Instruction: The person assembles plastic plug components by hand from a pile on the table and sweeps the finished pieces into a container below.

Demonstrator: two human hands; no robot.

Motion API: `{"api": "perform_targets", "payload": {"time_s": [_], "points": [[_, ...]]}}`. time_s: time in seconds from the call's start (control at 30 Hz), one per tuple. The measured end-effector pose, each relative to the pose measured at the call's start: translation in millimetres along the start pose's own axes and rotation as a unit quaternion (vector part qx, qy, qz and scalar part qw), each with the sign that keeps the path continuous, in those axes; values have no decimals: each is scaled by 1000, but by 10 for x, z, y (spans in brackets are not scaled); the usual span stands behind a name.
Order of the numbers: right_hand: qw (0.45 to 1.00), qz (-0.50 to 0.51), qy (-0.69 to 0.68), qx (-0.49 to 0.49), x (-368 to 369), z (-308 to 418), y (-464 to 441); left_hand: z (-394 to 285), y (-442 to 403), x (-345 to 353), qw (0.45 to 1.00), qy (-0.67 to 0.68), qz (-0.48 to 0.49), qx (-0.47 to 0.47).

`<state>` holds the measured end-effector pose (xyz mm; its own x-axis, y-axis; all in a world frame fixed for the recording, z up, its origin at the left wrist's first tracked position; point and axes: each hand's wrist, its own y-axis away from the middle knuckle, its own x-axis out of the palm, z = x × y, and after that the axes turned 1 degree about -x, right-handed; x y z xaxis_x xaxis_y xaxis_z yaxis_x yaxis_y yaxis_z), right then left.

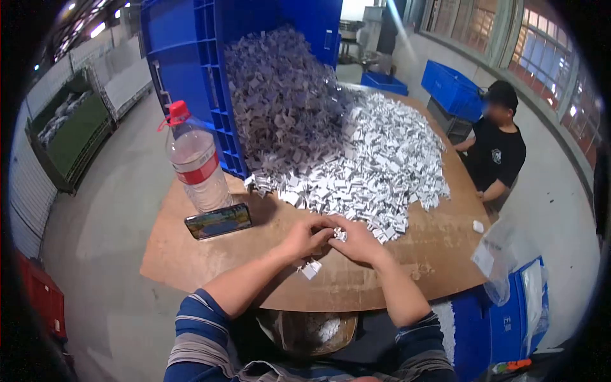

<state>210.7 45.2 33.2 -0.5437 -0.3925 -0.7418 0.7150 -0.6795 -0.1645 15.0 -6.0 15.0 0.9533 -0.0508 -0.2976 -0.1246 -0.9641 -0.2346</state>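
Note:
My left hand [310,237] and my right hand [358,242] meet over the front of the table, fingers curled and fingertips close together. A few small white pieces [340,235] show in the curl of my right hand. The left fingers are pressed together, and what they pinch is hidden. Just beyond both hands spreads a large heap of small white flat pieces [382,153], which look like plastic. Several loose white pieces [310,270] lie on the table below my left hand.
A blue crate [184,51] lies tipped, spilling the heap onto the brown table [191,254]. A water bottle [198,162] and a propped phone [219,221] stand left. A person [499,146] is at the right edge. Blue bins [519,318] and a plastic bag [499,254] are lower right.

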Motion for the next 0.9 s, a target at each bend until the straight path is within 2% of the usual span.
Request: {"api": "perform_targets", "payload": {"time_s": [0.13,0.2,0.23,0.3,0.4,0.47,0.53,0.57,0.63,0.67,0.73,0.8,0.87,0.9], "points": [[979,-128,-156,-36,227,-22,-44,174,-51,71,990,24,-66,123],[962,-108,-240,73,122,189,-39,130,-30,32,995,29,-59,76],[960,-106,-244,84,85,244,-48,94,-29,20,996,34,-53,66],[930,-86,-257,250,48,300,-46,29,-18,13,998,17,-61,5],[896,-86,-339,274,-2,256,-39,1,-5,29,995,64,-68,-28],[827,-48,-481,287,-32,119,-77,-11,-13,-18,999,-13,-15,26],[783,-76,-545,290,-123,224,-73,45,-2,-115,1000,-23,-7,-7],[781,-75,-548,291,-171,161,-75,68,-11,-140,999,-27,4,-32],[726,-128,-617,275,-322,25,-54,96,-38,-132,996,-32,29,-76],[726,-132,-616,276,-379,11,-32,106,-48,-117,996,-30,33,-75],[839,-112,-452,283,-526,60,35,131,-48,-107,987,-153,12,43],[918,-85,-269,279,-618,102,81,136,-58,-102,949,-272,-12,162],[959,-36,-173,222,-539,-12,75,122,-67,-91,953,-264,15,148],[959,-39,-174,222,-462,-65,74,115,-56,-82,957,-254,40,132]]}}
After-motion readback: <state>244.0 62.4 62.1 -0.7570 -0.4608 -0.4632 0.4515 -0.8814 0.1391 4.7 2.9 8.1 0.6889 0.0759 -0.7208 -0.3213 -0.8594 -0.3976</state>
